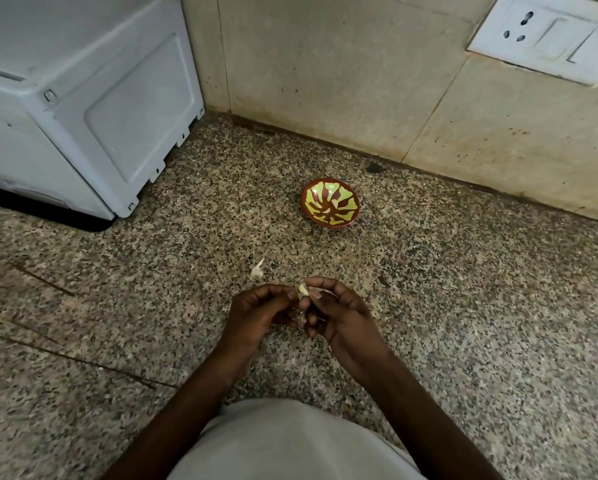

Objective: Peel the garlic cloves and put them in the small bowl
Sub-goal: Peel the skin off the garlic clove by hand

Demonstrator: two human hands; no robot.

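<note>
Garlic clove (303, 289): pinched between left hand (256, 315) and right hand (339, 315) at lower centre, so skin can be picked.
Small bowl (330, 203): kept above centre, for peeled cloves.

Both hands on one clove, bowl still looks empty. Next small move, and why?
Probably keep stripping skin off the garlic clove before moving it. Left hand and right hand both pinch it at the fingertips, and it seems partly skinned. The small bowl sits farther back, and a second piece waits on the counter.
</note>
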